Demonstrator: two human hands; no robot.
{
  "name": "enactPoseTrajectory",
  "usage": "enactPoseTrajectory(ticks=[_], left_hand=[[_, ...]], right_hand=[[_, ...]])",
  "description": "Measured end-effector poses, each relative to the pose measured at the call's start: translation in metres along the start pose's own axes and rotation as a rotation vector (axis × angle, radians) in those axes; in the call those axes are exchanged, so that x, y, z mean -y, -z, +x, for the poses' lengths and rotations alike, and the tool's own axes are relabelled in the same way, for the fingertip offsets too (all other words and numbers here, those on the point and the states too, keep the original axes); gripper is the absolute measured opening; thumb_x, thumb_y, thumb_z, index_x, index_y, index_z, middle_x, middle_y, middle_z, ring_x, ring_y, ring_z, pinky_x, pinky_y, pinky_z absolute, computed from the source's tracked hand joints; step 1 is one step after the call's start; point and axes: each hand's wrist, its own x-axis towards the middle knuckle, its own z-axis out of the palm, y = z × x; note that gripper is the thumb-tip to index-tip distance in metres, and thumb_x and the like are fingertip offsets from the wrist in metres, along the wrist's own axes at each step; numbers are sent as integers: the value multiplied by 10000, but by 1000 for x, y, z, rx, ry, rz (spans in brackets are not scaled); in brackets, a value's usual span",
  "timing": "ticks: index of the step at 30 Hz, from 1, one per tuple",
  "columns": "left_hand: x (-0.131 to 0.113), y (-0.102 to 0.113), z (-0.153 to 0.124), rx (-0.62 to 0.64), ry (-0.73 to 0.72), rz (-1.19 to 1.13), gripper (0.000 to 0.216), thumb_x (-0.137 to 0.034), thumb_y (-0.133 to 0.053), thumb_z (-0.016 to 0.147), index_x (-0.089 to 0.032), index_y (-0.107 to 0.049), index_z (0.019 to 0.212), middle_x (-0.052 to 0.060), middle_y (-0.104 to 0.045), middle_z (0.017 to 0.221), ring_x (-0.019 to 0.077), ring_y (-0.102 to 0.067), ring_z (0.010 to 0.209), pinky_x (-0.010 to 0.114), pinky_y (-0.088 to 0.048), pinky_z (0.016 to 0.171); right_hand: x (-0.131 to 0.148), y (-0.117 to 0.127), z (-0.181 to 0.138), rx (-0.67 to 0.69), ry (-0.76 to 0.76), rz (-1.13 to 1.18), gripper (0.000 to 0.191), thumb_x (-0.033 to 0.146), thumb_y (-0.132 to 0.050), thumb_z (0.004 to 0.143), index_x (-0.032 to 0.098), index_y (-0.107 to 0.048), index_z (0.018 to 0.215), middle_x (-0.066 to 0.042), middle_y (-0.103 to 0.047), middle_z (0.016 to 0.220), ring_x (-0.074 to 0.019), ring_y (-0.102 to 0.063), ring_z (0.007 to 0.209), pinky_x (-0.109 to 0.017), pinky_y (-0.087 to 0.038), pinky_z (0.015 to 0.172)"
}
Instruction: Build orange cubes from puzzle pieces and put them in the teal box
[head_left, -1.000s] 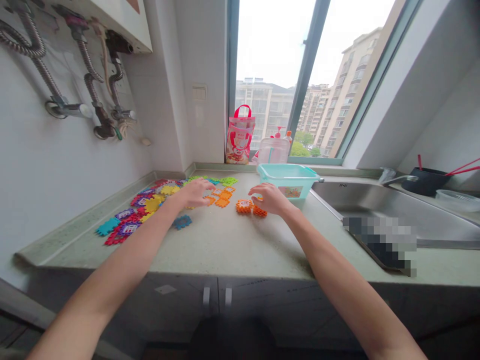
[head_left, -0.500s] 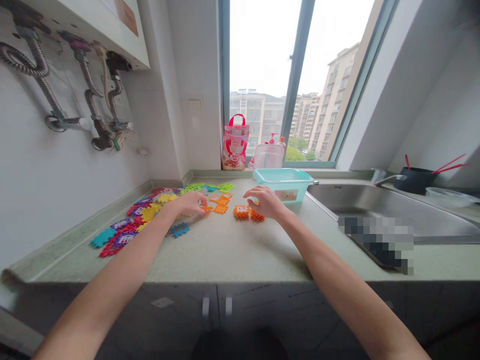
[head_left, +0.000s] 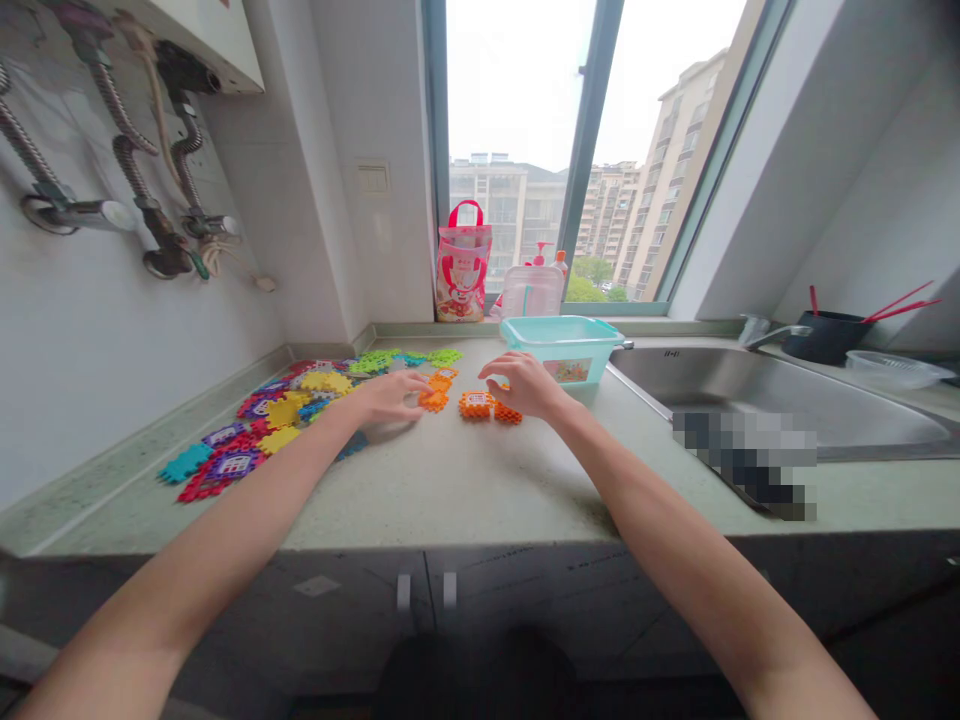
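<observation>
Left hand (head_left: 390, 399): thumb and fingers apart, fingertips at the loose orange interlocking tiles (head_left: 436, 399), its 3 o'clock; contact cannot be determined. Right hand (head_left: 529, 383): curled over the stacked orange tiles (head_left: 475, 406), which sit on the counter (head_left: 465, 490) between its 7 and 8 o'clock — grip cannot be confirmed. Mixed coloured tiles (head_left: 283, 410) lie at the left hand's 9 o'clock; turquoise bin (head_left: 598, 366) at the right hand's 1 o'clock.

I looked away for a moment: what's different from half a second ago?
The left hand has moved slightly toward the orange blocks, its fingertips now at the flat orange pieces; whether it grips one is unclear. The right hand stays by the blocks, and the teal bin hasn't moved.
</observation>
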Motion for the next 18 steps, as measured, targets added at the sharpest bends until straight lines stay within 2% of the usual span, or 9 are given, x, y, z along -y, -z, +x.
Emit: enactPoseTrajectory(ticks=[5,10,15,18], left_hand=[[-1,3,-2,41,96,-147,372,-448,-725,844,-299,-836,1166,29,-818,1144,254,-730,1084,322,-530,1018],[-7,3,-1,58,70,-260,440,-552,-780,807,-283,-836,1149,35,-792,1234,260,-700,1154,324,-497,1038],[-11,-2,2,52,72,-300,393,-515,-802,788,-265,-816,1091,12,-800,1058,219,-714,960,301,-512,835],[-14,-3,1,13,98,-358,476,-538,-855,720,-233,-788,1079,34,-791,1058,214,-715,930,294,-509,763]], right_hand=[[1,-2,0,0,26,7,229,155,-657,925,236,-824,1058,-71,-812,1112,-264,-721,1065,-427,-511,1025],[8,-6,1,-5,93,28,226,121,-674,914,238,-821,1040,-63,-819,1075,-258,-728,1045,-413,-520,991],[13,-8,0,7,102,43,228,126,-674,923,244,-817,1055,-60,-820,1057,-256,-729,1040,-404,-522,976],[12,-5,1,-34,58,43,223,132,-667,919,236,-820,1044,-64,-820,1054,-254,-732,1024,-397,-526,958]])
